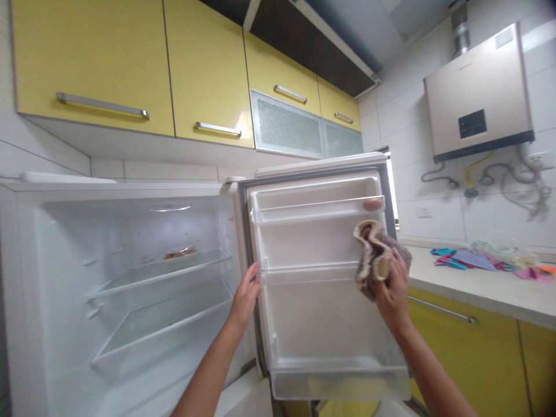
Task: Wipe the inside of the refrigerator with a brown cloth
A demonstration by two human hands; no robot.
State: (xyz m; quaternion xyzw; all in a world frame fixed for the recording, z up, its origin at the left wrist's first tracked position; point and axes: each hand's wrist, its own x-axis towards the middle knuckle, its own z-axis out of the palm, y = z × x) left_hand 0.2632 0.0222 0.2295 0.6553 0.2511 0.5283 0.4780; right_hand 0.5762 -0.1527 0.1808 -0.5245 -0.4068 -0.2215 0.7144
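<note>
My right hand [394, 286] grips a bunched brown cloth [369, 260] with a pale, wavy edge. The cloth is in front of the right side of the open fridge door [317, 324], near the middle door shelf [304, 274]. On the hinge side, my left hand [247, 295] has its fingers stretched out at the inner edge of the door; whether they press on it I cannot tell. One brown egg [372, 203] lies at the right end of the top door shelf [304, 213]. A clear bin [339, 383] runs along the door's bottom.
Left of the door, the fridge interior [65, 278] has two glass shelves, with a small brownish item [180, 252] on the upper one. Yellow cabinets [95, 58] hang above. At right, colourful cloths [473, 259] and clear plastic lie on the counter [478, 285], below a water heater [478, 92].
</note>
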